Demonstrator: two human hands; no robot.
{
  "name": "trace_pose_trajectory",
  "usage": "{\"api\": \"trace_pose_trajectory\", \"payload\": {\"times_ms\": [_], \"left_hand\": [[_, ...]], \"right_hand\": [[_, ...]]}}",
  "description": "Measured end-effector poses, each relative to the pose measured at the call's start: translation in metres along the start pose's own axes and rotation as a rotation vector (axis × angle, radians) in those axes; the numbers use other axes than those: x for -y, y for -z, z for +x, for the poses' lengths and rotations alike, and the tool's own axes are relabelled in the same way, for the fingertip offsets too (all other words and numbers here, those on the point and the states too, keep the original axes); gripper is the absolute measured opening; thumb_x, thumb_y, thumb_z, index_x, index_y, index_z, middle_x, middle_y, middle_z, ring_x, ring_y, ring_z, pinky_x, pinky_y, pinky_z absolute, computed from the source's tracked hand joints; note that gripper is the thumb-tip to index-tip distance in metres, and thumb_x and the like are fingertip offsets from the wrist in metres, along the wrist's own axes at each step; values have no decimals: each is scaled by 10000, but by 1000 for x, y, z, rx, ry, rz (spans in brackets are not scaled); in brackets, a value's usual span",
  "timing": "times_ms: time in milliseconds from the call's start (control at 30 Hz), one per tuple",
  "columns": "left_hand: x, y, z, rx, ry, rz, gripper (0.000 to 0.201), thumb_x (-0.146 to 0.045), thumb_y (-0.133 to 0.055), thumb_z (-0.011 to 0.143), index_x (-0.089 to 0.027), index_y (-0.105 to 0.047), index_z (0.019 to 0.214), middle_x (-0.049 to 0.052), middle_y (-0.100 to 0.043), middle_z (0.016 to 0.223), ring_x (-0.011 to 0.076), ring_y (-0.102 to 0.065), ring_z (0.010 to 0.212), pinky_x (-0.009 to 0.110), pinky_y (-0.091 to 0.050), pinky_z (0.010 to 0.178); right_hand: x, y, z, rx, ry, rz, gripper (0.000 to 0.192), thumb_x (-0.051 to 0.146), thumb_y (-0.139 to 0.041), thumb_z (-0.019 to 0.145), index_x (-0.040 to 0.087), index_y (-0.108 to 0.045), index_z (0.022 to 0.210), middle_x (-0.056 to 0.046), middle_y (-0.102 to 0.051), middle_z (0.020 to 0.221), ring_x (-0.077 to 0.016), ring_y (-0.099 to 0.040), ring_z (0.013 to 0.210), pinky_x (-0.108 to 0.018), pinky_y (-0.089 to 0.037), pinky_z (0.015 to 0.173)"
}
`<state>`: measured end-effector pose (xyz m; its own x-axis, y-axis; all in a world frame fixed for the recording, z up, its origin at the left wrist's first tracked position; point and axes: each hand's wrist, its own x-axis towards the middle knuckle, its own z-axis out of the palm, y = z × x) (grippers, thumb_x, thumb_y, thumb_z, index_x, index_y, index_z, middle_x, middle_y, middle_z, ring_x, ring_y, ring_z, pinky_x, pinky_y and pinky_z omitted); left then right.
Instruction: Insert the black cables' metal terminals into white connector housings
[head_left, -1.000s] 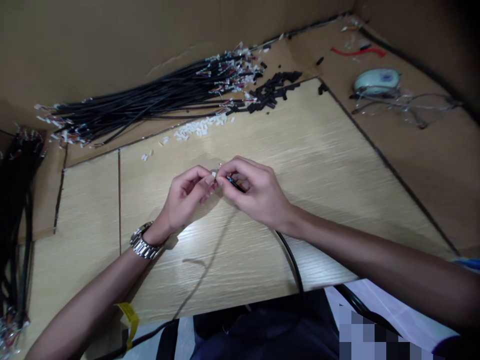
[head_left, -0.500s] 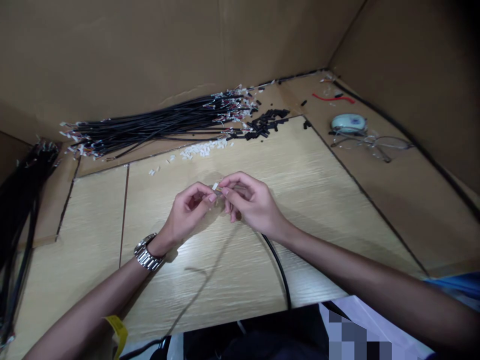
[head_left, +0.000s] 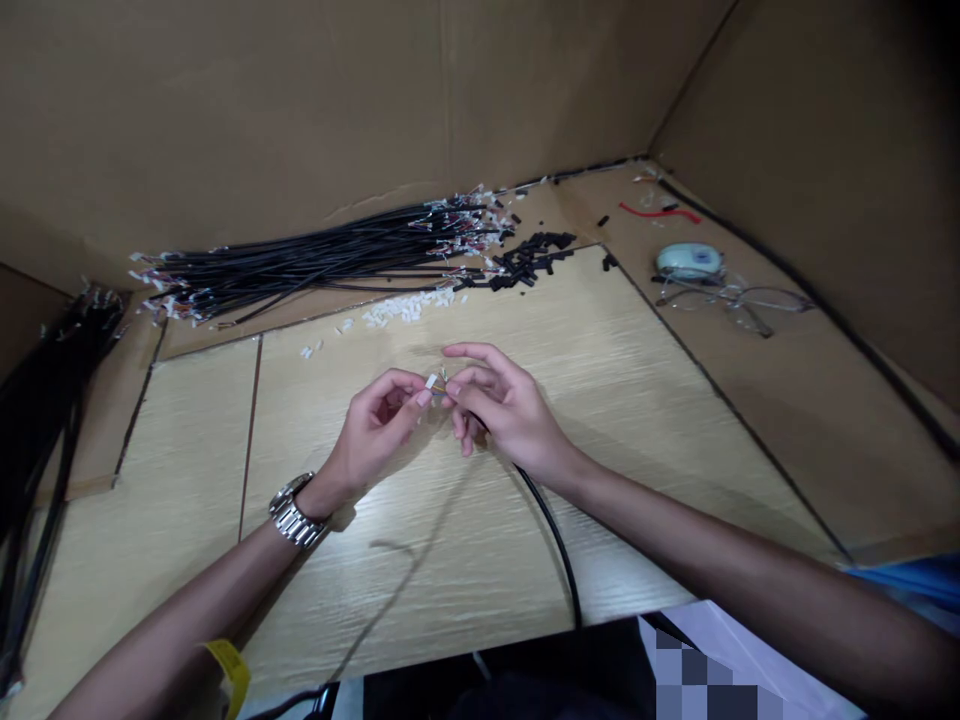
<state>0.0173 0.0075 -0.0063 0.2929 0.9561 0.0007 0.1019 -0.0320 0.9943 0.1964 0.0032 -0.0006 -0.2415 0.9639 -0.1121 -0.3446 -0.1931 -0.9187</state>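
Between thumb and forefinger, my left hand (head_left: 382, 415) pinches a small white connector (head_left: 432, 382). Thin coloured wires (head_left: 441, 387) run from the connector toward my right hand (head_left: 506, 405). That hand is closed on the end of a black cable (head_left: 551, 525), at the wires, with its forefinger stretched out. The cable passes under the right palm and curves down over the table's front edge. How far each wire sits inside the connector is too small to tell.
Behind my hands lie loose white connectors (head_left: 405, 306), short black sleeves (head_left: 532, 258) and a pile of black cables (head_left: 315, 250). More cables (head_left: 45, 400) hang at the left. Glasses (head_left: 750, 300), a pale green case-like object (head_left: 688, 261) and a red strip (head_left: 660, 213) lie at the right.
My right forefinger has lifted off the wires and straightened, and its other fingers have shifted slightly. The left hand still pinches the connector in nearly the same place.
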Motion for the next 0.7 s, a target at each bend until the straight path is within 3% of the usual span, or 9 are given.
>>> {"api": "trace_pose_trajectory", "payload": {"times_ms": [67, 233, 700], "left_hand": [[1, 0, 0, 3, 3, 4, 207, -362, -658, 900, -161, -636, 945, -29, -544, 616, 72, -438, 486, 197, -349, 467], [2, 0, 1, -8, 6, 31, 223, -377, -654, 899, -159, -638, 946, -19, -557, 652, 72, -424, 495, 200, -333, 464], [0, -2, 0, 3, 53, 57, 233, -382, -674, 876, -166, -636, 954, 9, -610, 751, 97, -486, 587, 195, -381, 518]], "right_hand": [[0, 1, 1, 9, -65, 25, 401, 308, -701, 806, 189, -575, 1167, 47, -622, 710, -86, -564, 436, -198, -501, 330], [0, 1, 2, 24, -159, 38, 218, 351, -687, 798, 154, -641, 880, 40, -608, 620, -70, -518, 384, -176, -456, 296], [1, 2, 3, 60, -162, 61, 198, 346, -681, 805, 163, -618, 847, 31, -646, 599, -71, -523, 383, -165, -446, 315]]}}
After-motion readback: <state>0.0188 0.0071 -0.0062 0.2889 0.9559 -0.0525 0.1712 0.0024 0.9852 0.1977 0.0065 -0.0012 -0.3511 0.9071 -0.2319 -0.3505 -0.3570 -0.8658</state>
